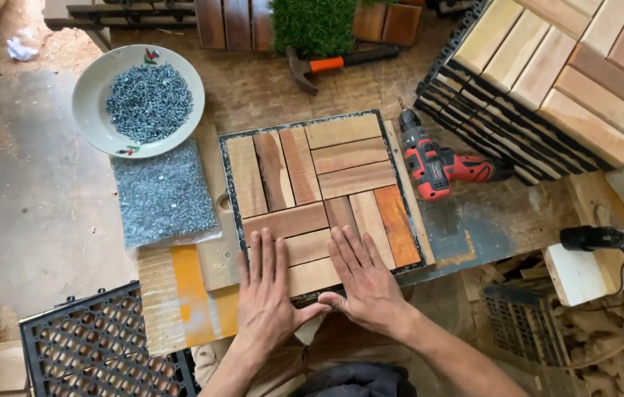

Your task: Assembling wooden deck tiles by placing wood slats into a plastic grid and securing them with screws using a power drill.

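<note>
**Both palms pressing flat on the wooden tile**

The left hand (268, 294) and right hand (367, 283) are lying open, fingers spread, gripping nothing, on the near edge of the slatted wooden tile (319, 184) at frame centre. The tile is stretching away from the fingertips, towards the top of the frame; both hands are equally near. It is resting on a scuffed workbench (488, 220), red drill (444, 165) right, bowl of screws (143, 99) upper left.

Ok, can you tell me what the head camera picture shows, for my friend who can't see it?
Two bare hands, left hand and right hand, press flat on a square wooden slat tile lying on a workbench. A red cordless drill lies right of the tile; a bowl of screws and a bag of screws sit to its left.
</note>
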